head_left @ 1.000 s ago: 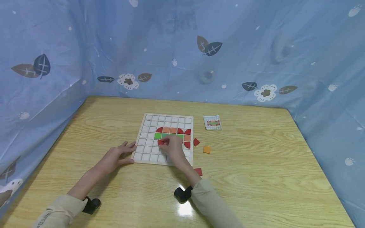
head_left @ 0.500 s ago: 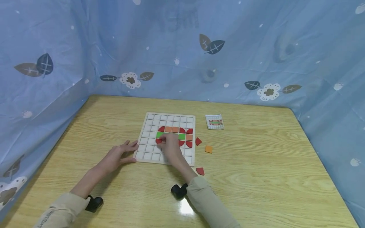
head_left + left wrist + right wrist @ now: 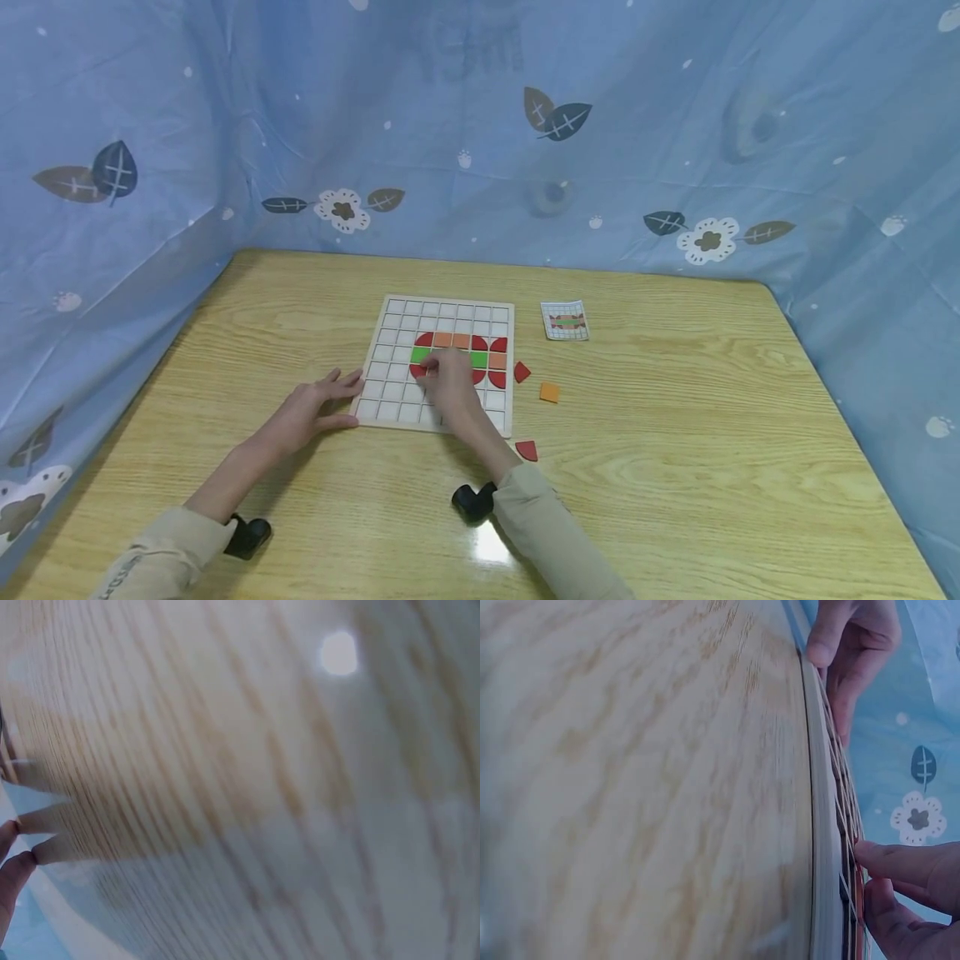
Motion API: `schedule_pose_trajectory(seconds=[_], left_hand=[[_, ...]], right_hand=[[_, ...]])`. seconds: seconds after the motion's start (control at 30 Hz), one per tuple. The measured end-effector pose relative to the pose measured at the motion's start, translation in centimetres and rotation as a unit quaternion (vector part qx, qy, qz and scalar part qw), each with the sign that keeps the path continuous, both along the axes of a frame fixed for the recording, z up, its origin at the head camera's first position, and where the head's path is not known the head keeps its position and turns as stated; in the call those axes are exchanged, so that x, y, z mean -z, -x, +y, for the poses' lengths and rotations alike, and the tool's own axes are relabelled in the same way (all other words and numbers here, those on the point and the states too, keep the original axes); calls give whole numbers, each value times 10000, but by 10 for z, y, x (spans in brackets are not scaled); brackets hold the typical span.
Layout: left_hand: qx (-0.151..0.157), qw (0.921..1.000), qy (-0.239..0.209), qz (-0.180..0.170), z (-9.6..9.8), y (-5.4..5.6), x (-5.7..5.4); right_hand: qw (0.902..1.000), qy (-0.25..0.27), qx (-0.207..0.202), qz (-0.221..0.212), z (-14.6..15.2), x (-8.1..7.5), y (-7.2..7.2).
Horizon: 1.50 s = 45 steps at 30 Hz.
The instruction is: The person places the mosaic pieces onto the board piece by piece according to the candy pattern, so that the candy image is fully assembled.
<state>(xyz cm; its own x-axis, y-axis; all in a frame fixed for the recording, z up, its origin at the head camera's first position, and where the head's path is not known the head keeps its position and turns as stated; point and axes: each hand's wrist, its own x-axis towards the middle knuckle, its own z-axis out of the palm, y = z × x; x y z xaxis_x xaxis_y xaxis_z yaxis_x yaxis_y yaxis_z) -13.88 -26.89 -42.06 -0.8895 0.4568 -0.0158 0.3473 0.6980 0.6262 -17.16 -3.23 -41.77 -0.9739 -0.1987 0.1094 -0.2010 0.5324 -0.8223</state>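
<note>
A white gridded board point(image 3: 388, 387) with a pale wooden rim lies on the table. Its cells hold a pattern of red quarter-circle tiles, orange square tiles point(image 3: 452, 340) and green square tiles point(image 3: 478, 359). My right hand point(image 3: 453, 387) pinches a red quarter-circle tile point(image 3: 417, 372) at the pattern's lower left, and hides several middle cells. In the right wrist view, its thumb and finger meet the red tile at board level. My left hand point(image 3: 311, 408) rests at the board's left edge, fingers spread, thumb by the near corner. The left wrist view catches only fingertips point(image 3: 15, 874).
Right of the board lie two loose red quarter-circle tiles, one by its edge point(image 3: 522, 372) and one nearer point(image 3: 527, 451), plus an orange square tile point(image 3: 550, 392). A pattern card point(image 3: 565, 321) lies beyond them. Blue patterned cloth point(image 3: 465, 125) hangs around the wooden table.
The red quarter-circle tile has gone from tilted in my right hand's fingertips to flat against the green tile above it. My left hand stays at the board's edge; the view has shifted slightly.
</note>
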Motion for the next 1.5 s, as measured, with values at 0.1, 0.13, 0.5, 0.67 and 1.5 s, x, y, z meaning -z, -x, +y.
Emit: schedule_pose_trajectory(seconds=[0.1, 0.13, 0.5, 0.67, 1.5], left_hand=[[-5, 10000, 13, -14, 1, 0, 0], [-6, 10000, 22, -12, 1, 1, 0], [21, 10000, -25, 69, 1, 0, -1], [15, 10000, -75, 64, 0, -3, -4], [49, 9999, -129, -41, 1, -3, -4]], right_hand=[[9997, 251, 29, -62, 7, -1, -2], [9995, 302, 49, -12, 11, -1, -4], [9977, 386, 468, -301, 101, -9, -36], [9953, 235, 555, -763, 143, -8, -55], [9925, -798, -812, 453, 161, 10, -87]])
